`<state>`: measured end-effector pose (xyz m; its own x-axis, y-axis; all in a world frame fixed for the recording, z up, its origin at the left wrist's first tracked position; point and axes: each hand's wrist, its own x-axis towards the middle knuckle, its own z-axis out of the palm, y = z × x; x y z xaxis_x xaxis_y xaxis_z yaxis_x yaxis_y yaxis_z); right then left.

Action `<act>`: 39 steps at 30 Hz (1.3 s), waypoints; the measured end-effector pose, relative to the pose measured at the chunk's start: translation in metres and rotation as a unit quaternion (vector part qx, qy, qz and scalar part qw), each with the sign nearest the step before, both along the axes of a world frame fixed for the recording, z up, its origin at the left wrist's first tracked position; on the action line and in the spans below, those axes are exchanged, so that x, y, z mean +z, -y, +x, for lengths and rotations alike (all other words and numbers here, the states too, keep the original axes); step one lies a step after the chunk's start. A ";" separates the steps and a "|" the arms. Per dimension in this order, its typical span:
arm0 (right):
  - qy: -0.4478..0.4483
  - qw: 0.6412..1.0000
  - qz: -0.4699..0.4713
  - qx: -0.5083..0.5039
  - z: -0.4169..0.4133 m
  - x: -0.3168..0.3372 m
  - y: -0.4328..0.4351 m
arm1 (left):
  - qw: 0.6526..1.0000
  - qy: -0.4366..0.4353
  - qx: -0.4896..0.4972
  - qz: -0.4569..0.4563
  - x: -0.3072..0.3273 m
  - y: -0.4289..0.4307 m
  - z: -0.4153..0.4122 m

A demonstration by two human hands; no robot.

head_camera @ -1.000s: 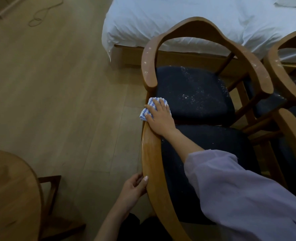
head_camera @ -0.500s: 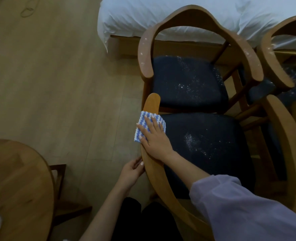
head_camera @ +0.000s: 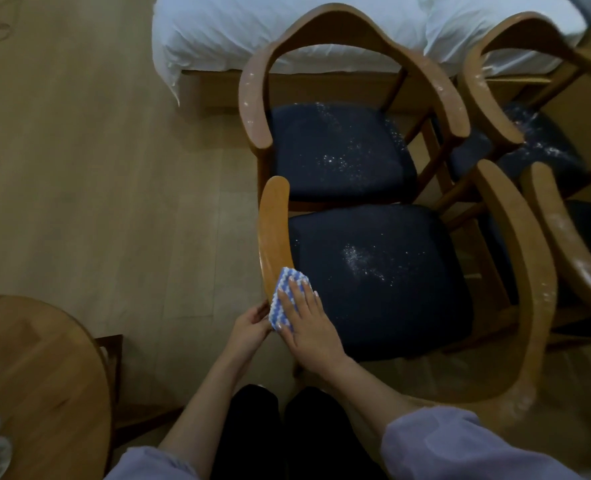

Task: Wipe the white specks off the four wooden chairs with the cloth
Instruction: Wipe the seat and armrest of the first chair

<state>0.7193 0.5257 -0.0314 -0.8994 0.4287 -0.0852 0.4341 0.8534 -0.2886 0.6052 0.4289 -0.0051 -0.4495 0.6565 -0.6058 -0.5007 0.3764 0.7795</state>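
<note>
Head view is showing a person leaning over four wooden chairs grouped near a bed (head_camera: 287,32). The right hand (head_camera: 309,329) is lying flat with its fingers straight, pressing a blue and white cloth (head_camera: 292,274) down onto the left armrest (head_camera: 274,223) of the nearest chair (head_camera: 519,271). The cloth is sitting on the near part of that armrest, draping over its outer edge. The left hand (head_camera: 250,325) is curling round the outer side of the same armrest, gripping it just beside the cloth and touching the cloth's lower edge.

White specks (head_camera: 360,259) are lying scattered on the nearest chair's dark seat, and more are showing along its right armrest. A second chair (head_camera: 252,98) is standing just beyond, facing the first, with specks dusting its seat and both arms. Two more chairs (head_camera: 484,98) (head_camera: 561,244) are crowding in at the right, also looking speckled. A round wooden table (head_camera: 44,375) is showing at the lower left, well apart from the chairs, on the pale wood floor (head_camera: 96,168).
</note>
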 end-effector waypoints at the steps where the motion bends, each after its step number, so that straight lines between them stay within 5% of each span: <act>1: -0.001 1.000 0.012 -0.008 0.007 -0.001 0.005 | 1.000 0.011 0.003 0.000 0.000 0.000 0.001; 19: 0.088 0.996 0.020 0.001 0.129 0.008 0.030 | 0.999 -0.021 -0.006 -0.042 0.022 -0.005 0.016; 25: 0.116 0.990 -0.036 -0.078 0.105 0.017 0.041 | 0.999 -0.009 -0.011 -0.049 0.035 -0.007 0.023; 39: 0.097 0.993 0.008 -0.061 0.090 0.016 0.041 | 0.999 -0.021 -0.023 -0.045 0.038 -0.008 0.028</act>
